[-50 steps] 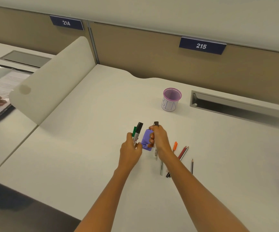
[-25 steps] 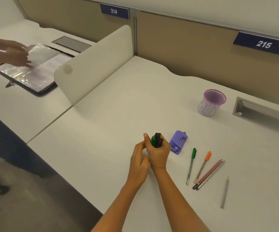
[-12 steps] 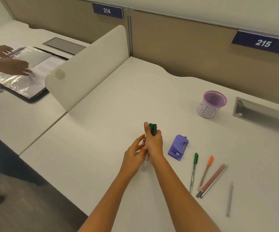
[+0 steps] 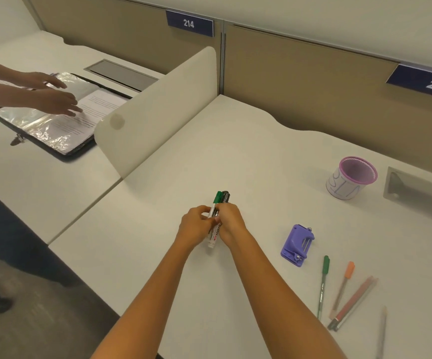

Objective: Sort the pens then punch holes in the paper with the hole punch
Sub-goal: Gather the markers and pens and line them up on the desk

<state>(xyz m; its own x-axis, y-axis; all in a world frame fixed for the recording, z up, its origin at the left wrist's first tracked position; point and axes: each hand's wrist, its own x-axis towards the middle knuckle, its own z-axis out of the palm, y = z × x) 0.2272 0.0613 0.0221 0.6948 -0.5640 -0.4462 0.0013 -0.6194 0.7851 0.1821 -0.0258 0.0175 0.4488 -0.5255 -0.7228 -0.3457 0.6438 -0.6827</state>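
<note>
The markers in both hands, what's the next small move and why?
Probably set the markers down together on the desk, apart from the thin pens: both hands, left hand and right hand, hold them bunched, already separated.

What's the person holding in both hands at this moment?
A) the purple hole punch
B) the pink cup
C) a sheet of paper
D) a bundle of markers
D: the left hand and right hand close around the markers, while the hole punch and cup sit untouched on the desk.
</note>
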